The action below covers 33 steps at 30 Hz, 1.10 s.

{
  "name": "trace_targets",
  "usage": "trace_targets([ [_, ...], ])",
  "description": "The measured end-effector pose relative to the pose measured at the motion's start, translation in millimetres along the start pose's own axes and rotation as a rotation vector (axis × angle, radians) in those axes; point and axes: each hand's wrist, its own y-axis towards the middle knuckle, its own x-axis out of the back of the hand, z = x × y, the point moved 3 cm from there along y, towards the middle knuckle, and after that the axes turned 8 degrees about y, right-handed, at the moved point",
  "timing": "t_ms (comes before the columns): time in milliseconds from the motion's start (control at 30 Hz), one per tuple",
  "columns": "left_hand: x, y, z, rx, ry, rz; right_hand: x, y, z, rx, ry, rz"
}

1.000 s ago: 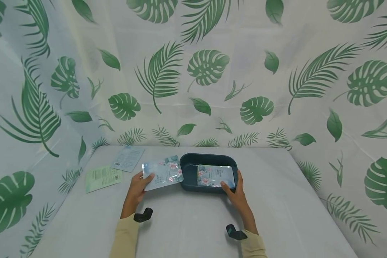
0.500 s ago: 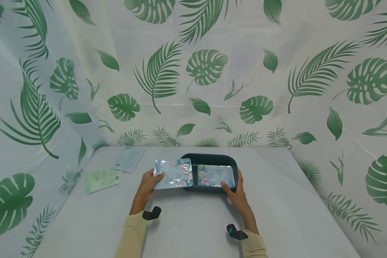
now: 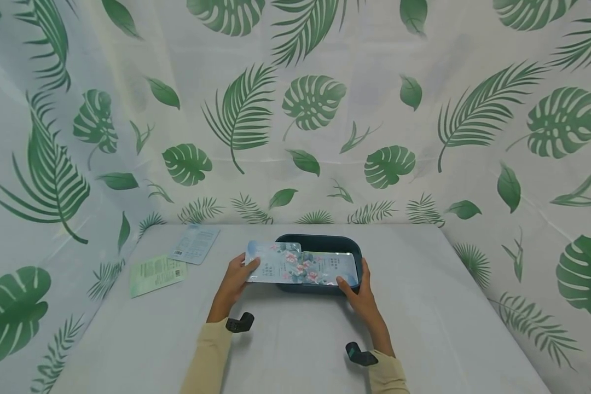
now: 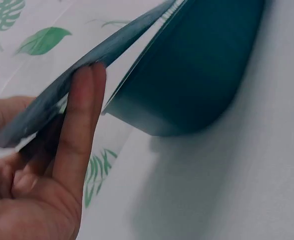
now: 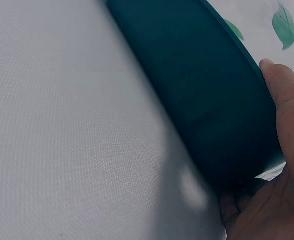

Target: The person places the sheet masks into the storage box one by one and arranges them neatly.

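My left hand pinches a light-blue floral sachet by its left end, thumb on top and fingers beneath. The sachet slants over the left rim of a dark teal tub, its right end overlapping a second floral sachet that lies inside. In the left wrist view the held sachet shows edge-on above the tub wall. My right hand grips the tub's front right corner, thumb over the rim. In the right wrist view its fingers reach round the tub's lower end.
A green sachet and a pale-blue sachet lie at the back left of the white table, overlapping slightly. A leaf-printed curtain rises behind the table and along both sides.
My left hand has carried the floral sachet to the right, from beside the tub to over its left half. My right hand has stayed on the tub's corner.
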Motion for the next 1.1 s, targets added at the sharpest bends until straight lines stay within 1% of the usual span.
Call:
trace_targets([
  [100, -4.3, 1.9, -5.9, -0.043, 0.03, 0.066, 0.1, 0, 0, 0.0, -0.004, 0.0],
  [233, -12.1, 4.2, -15.0, -0.091, 0.039, 0.139, 0.1, 0, 0, 0.003, -0.007, -0.004],
  [300, -16.6, 5.6, -18.4, -0.101, 0.047, 0.162, -0.1, 0, 0, 0.002, -0.006, -0.004],
  [367, -21.8, 7.4, -20.9, -0.096, 0.064, 0.182, -0.3, 0, 0, -0.002, -0.007, -0.003],
  [500, -32.3, 11.1, -25.1, -0.082, 0.135, 0.21, -0.6, -1, 1, -0.012, -0.006, -0.004],
  [600, -39.5, 13.7, -28.0, -0.071, 0.208, 0.199, -0.5, -1, 1, -0.016, -0.005, -0.006],
  [733, -46.7, 17.0, -30.3, -0.087, 0.343, 0.146, -0.5, -1, 1, -0.013, -0.004, -0.007],
  [867, -53.7, 17.7, -35.2, -0.16, 0.509, 0.095, -0.7, -1, 1, -0.01, -0.004, -0.008],
  [967, -59.6, 17.2, -37.8, -0.21, 0.619, 0.07, -0.9, 0, 2, -0.011, -0.003, -0.008],
  [1100, -67.9, 15.6, -36.8, -0.271, 0.705, 0.044, -1.5, 0, 2, -0.015, -0.002, -0.006],
])
